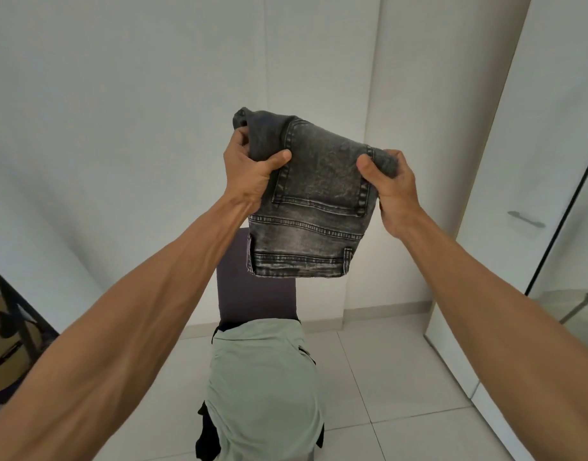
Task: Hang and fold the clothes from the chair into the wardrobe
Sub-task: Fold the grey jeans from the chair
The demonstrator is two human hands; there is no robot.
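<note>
A pair of dark grey washed jeans (pixel 314 201), folded into a compact bundle, hangs in the air at chest height above the chair (pixel 252 287). My left hand (pixel 251 168) grips its upper left corner, thumb on the front. My right hand (pixel 390 188) grips its right edge the same way. The waistband and a back pocket face me, waistband at the bottom. On the chair seat below lies a pale green garment (pixel 262 387) over some dark clothing (pixel 207 440). The wardrobe door (pixel 532 161) with a metal handle (pixel 526 218) stands open at the right.
A white wall rises behind the chair. A guitar (pixel 3 347) leans at the lower left beside a dark frame. White floor tiles (pixel 385 377) stretch around the chair. A mirror edge with a dark frame shows at the far right (pixel 578 261).
</note>
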